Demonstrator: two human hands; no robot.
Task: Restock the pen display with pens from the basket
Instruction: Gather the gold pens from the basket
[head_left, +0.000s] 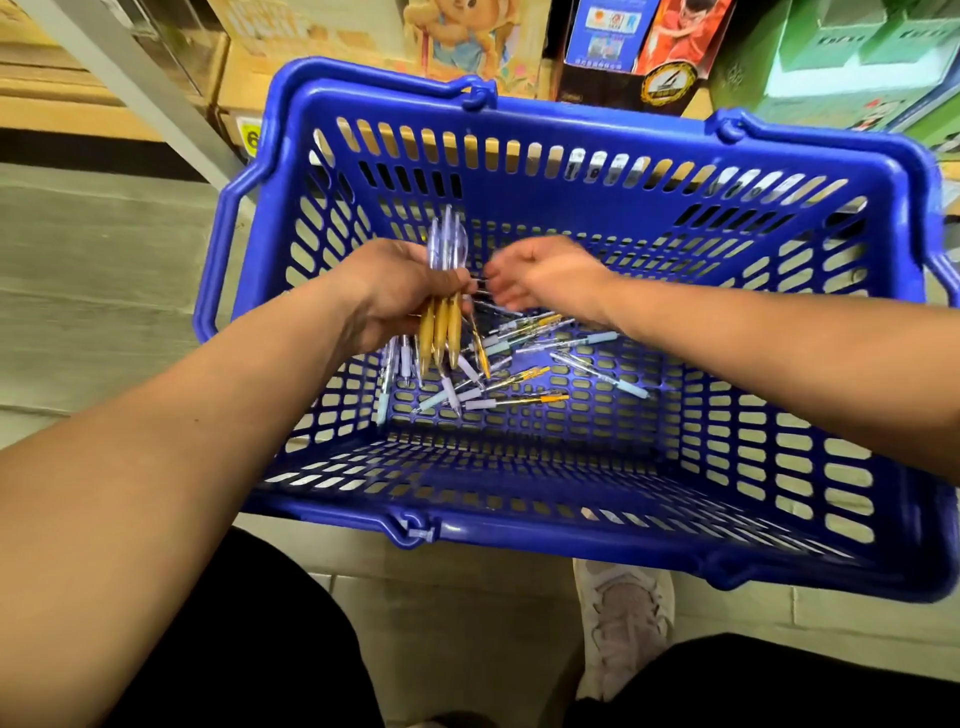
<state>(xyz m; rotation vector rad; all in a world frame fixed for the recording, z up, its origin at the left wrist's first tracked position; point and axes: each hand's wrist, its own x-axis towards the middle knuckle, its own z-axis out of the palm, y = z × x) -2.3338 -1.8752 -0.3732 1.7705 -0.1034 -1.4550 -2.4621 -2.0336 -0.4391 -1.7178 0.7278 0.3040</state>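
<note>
Looking down through the head cam here. The blue basket (649, 540) sits on the floor in front of me, tilted a bit in view, and the loose pens (524, 364) are scattered across its bottom, mostly left of centre, criss-crossing each other.

My left hand (395, 296) is inside the basket, above that pile, fingers wrapped tight round a bunch of pens (441, 325). The clear ends stick up past the fist and the yellow grips hang out below.

My right hand (545, 278) is just beside it, fingertips close to the bunch. It's motion-blurred, so I honestly can't tell if those fingers are pinching a pen or hanging loose.

A pale shoe (623, 618) is planted right under the basket's near edge, and colourful boxes (613, 47) sit behind it.
</note>
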